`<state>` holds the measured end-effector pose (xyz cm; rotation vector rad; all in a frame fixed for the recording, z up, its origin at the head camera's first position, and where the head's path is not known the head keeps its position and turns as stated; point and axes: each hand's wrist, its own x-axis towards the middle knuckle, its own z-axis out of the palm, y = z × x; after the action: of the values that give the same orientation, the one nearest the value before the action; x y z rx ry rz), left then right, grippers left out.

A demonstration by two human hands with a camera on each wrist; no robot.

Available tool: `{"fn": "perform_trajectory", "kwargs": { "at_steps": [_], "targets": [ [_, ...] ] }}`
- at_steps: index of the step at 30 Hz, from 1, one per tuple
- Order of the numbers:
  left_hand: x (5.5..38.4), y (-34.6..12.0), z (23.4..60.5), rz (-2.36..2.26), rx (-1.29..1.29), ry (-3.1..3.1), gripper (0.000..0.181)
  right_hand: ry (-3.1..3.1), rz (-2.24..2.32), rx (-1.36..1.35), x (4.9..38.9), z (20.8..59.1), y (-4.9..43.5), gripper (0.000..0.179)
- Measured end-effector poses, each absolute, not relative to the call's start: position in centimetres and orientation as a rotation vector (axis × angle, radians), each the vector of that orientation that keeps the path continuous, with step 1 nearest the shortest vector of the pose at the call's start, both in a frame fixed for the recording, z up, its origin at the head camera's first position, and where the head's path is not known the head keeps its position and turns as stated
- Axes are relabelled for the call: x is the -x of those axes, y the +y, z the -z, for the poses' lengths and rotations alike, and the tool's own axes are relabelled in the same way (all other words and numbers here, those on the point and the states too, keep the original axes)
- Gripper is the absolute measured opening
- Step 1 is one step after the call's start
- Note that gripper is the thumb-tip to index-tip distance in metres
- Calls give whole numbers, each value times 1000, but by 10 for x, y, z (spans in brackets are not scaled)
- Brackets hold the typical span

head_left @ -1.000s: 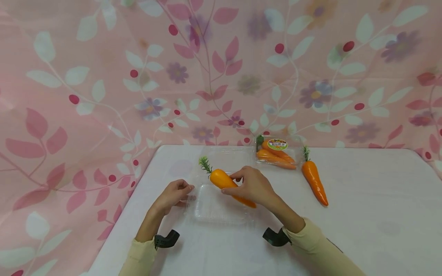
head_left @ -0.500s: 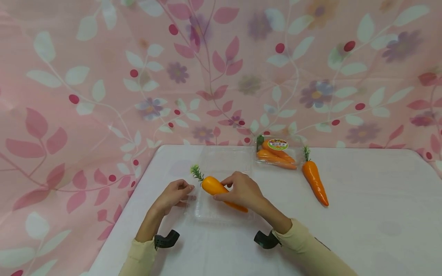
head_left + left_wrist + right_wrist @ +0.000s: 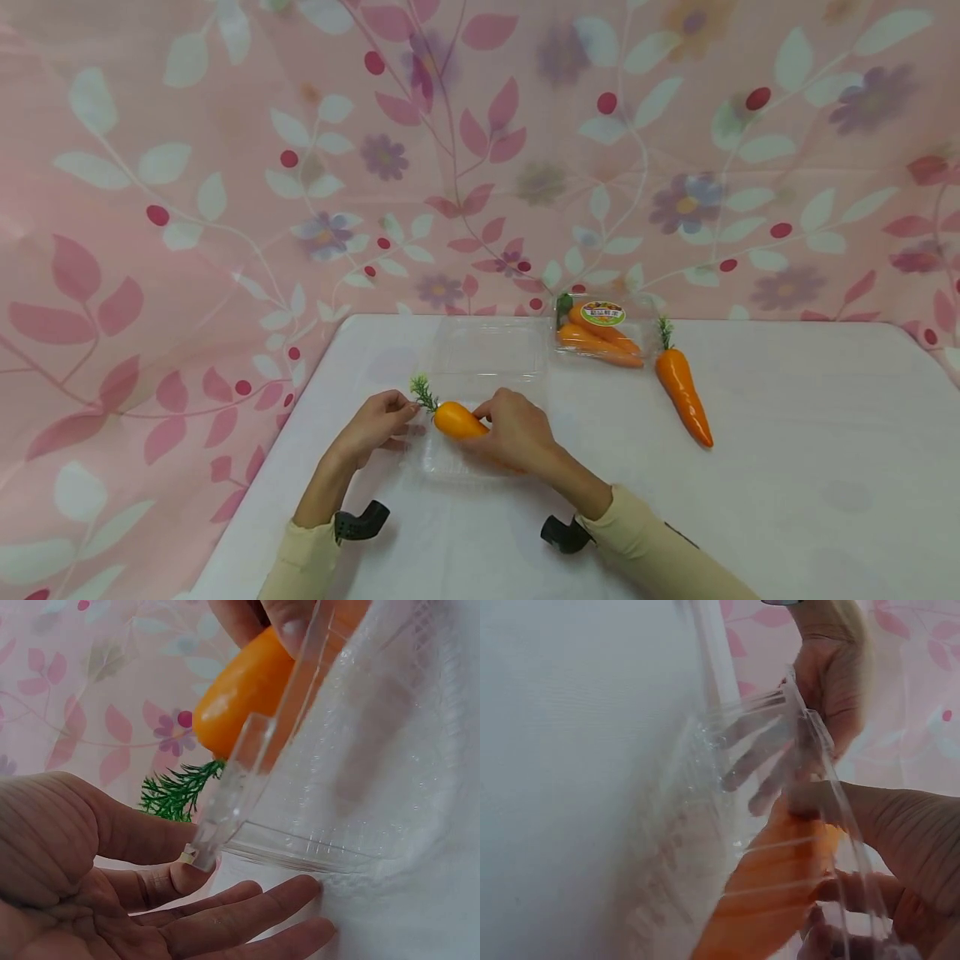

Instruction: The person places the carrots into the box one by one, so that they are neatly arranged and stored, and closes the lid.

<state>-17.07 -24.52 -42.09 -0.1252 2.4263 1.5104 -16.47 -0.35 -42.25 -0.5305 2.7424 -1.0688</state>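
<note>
My right hand (image 3: 519,429) grips an orange toy carrot (image 3: 454,419) by its middle, low over the base of an open clear plastic clamshell box (image 3: 491,346). The carrot's green top points left towards my left hand; its tip is mostly hidden by the right hand. At the box's left edge, my left hand (image 3: 377,427) pinches the rim between thumb and index finger, the other fingers spread beneath. In the left wrist view the carrot (image 3: 244,694) lies tilted above the box rim (image 3: 232,780). Through the wall in the right wrist view, the carrot (image 3: 765,892) appears inside the box.
A labelled clear box (image 3: 637,312) holding carrots sits at the table's back edge. Right of it lies a loose carrot (image 3: 684,396) with a green top. The white-covered table (image 3: 810,467) meets a pink floral cloth (image 3: 480,167) behind.
My right hand has brought the carrot left, nearer to me and down into the box's base. The left hand stays at the box's rim.
</note>
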Motion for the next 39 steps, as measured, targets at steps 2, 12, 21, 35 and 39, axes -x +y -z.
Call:
{"fn": "perform_trajectory", "kwargs": {
  "at_steps": [2,12,21,35,39],
  "targets": [
    [170,-246,421,-1519,120,2420,25,2760,1052,547,163,425,-6,32],
    [169,-245,421,-1537,123,2410,24,2788,993,568,158,432,-13,32],
    [169,-243,418,-1547,121,2407,24,2744,884,585,157,433,-12,36],
    [172,-246,422,-1528,140,2419,23,2742,845,607,158,417,1,47],
    [171,-245,421,-1538,120,2413,23,2733,920,595,158,410,8,48]
  ]
}}
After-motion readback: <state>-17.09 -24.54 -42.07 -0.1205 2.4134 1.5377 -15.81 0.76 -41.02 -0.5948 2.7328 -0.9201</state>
